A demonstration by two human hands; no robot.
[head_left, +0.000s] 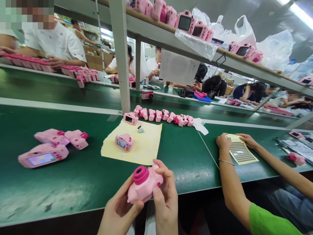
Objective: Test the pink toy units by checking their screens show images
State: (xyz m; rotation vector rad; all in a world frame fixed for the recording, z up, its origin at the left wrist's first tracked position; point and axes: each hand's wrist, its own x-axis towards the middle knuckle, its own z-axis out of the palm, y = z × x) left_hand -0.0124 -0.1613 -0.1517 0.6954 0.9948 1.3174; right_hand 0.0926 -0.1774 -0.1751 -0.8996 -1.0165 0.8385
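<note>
A pink toy camera [144, 186] is held up at the near edge of the bench, its dark pink lens ring facing upward. My left hand [119, 204] grips its left side, with the thumb underneath. On its right side my right hand [166, 195] has fingers and thumb closed round the body. Just beyond lies a yellow sheet [149, 147] with small pale stickers. A second toy camera [124, 142] stands on that sheet, its screen lit. Near its top are a small grey-green block [141, 130] and another toy camera [131, 118].
Several pink cameras [52, 155] lie at the left, and a row of cameras [165, 115] lines the back of the green bench [80, 182]. At right, a co-worker's hands [223, 142] hold a sticker sheet [241, 151]. A loaded shelf [168, 32] hangs above.
</note>
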